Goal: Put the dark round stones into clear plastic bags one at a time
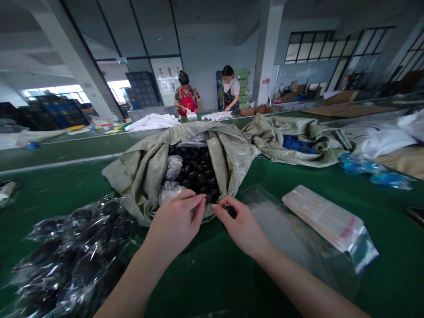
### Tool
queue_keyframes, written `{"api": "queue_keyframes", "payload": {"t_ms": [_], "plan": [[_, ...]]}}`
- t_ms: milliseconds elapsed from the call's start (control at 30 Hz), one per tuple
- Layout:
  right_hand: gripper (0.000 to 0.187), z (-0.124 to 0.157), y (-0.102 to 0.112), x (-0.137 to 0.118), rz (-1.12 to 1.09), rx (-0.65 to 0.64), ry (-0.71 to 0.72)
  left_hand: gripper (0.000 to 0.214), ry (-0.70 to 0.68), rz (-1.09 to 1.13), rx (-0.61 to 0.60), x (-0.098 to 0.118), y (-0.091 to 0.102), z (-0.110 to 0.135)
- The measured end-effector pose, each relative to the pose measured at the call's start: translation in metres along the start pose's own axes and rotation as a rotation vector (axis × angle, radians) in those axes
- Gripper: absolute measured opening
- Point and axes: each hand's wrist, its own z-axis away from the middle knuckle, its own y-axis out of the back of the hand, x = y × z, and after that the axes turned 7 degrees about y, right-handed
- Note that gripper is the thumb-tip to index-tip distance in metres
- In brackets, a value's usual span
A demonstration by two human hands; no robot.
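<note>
My right hand is gripping a round black ball, my left hand is holding nothing I can see, many balls are still sitting in the green woven sack ahead of my fingers, and a clear plastic bag of them is lying to their left.

Site: factory packing floor | Signs: long green workbenches, stacked plastic crates, concrete pillars (co-worker in red apron)

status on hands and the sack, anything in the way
Right hand pinching a black rounded piece; left hand at the woven sack rim, above more black pieces. Clear plastic bag beside right hand.
</note>
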Motion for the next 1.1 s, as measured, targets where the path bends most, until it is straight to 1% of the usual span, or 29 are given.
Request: {"api": "queue_keyframes", "payload": {"t_ms": [67,133,400,567,733,800,900,1100], "plan": [[0.028,-0.006,-0.007,-0.001,0.051,0.046,-0.013,0.029,-0.003,0.006,-0.007,0.0,0.0,0.0],[0.029,-0.009,-0.01,-0.002,0.096,0.078,-0.005,0.029,-0.008,0.008,-0.001,-0.001,0.001,0.0],[0.02,-0.014,-0.013,-0.004,0.179,0.142,0.033,0.028,-0.036,0.024,0.033,-0.005,0.003,0.0],[0.024,-0.011,-0.014,-0.005,0.123,0.157,0.039,0.028,-0.017,0.066,0.004,-0.004,0.004,0.0],[0.026,-0.013,-0.015,-0.003,0.01,0.074,0.0,0.026,-0.03,0.125,-0.049,-0.001,0.007,0.0],[0.026,-0.013,-0.016,-0.003,0.028,0.077,-0.018,0.026,-0.031,0.133,-0.066,-0.001,0.008,0.0],[0.024,-0.013,-0.016,-0.002,0.104,0.118,-0.037,0.026,-0.024,0.128,-0.068,-0.001,0.008,-0.001],[0.012,-0.011,-0.012,-0.006,0.205,0.166,-0.01,0.027,0.01,0.103,-0.034,-0.003,0.006,0.0]]}}
